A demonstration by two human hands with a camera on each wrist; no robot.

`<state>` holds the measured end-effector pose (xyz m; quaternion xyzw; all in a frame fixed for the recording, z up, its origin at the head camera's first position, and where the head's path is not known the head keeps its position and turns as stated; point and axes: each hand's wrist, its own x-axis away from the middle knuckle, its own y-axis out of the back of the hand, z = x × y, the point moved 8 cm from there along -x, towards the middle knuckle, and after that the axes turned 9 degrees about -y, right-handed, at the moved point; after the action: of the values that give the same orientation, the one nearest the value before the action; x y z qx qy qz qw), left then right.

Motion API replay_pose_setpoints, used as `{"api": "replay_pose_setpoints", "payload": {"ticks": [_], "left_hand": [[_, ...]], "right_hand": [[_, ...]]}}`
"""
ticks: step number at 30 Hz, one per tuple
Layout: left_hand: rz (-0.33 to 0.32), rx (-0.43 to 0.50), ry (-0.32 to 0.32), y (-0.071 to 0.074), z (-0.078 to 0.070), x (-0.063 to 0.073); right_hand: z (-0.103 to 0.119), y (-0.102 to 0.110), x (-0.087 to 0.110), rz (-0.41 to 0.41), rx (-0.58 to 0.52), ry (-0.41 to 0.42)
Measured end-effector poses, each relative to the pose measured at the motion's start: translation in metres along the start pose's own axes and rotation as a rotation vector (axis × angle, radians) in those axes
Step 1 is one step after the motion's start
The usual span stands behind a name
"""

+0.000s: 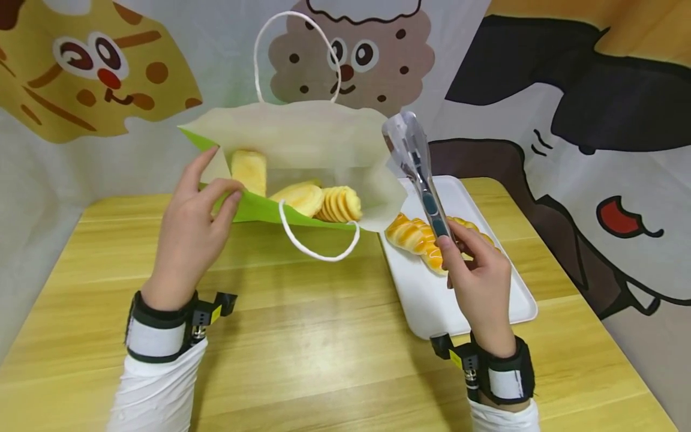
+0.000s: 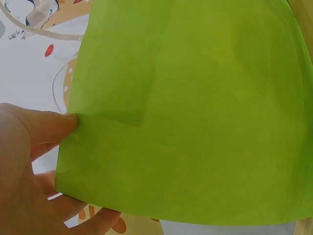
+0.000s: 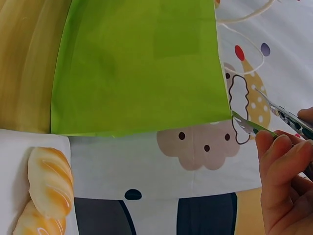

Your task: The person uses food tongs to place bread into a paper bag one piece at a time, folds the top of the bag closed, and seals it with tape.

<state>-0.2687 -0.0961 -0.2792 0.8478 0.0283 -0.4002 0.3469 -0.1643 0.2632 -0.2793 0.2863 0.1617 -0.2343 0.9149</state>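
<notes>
A green paper bag with a pale inside and white cord handles stands with its mouth wide apart. My left hand pinches the bag's left rim; in the left wrist view the thumb lies on the green side. Inside are a rectangular bread piece, an oval bread piece and a ridged spiral roll. My right hand grips metal tongs, pointing up beside the bag's right rim. Between the tong tips no food shows; the right wrist view shows the two arms apart.
A white tray sits right of the bag, below the right hand, holding braided breads with pale icing lines. The wooden table reaches back to a cloth backdrop printed with cartoon food. A cord handle hangs over the bag's front.
</notes>
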Motion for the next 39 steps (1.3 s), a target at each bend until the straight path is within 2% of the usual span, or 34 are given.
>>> {"api": "replay_pose_setpoints", "payload": {"ticks": [13, 16, 19, 23, 26, 29, 39], "left_hand": [[-0.002, 0.005, -0.002, 0.000, 0.000, 0.000], [-0.002, 0.001, -0.005, 0.000, 0.000, 0.000], [0.000, 0.003, -0.003, 0.000, 0.000, 0.000], [0.001, 0.004, -0.001, 0.000, 0.000, 0.000], [0.003, 0.000, 0.001, 0.000, 0.000, 0.000], [0.004, 0.000, 0.003, 0.000, 0.000, 0.000], [0.001, -0.003, 0.000, -0.001, 0.000, 0.000]], "right_hand": [[-0.018, 0.019, -0.006, -0.043, 0.061, -0.156], [-0.028, 0.022, -0.010, -0.035, 0.132, -0.192], [-0.043, 0.020, -0.016, 0.053, 0.267, -0.229], [-0.064, 0.014, -0.021, 0.260, 0.462, -0.273], [-0.078, 0.012, -0.021, 0.372, 0.543, -0.316], [-0.085, 0.012, -0.020, 0.422, 0.574, -0.353], [-0.089, 0.008, -0.016, 0.495, 0.623, -0.399]]}}
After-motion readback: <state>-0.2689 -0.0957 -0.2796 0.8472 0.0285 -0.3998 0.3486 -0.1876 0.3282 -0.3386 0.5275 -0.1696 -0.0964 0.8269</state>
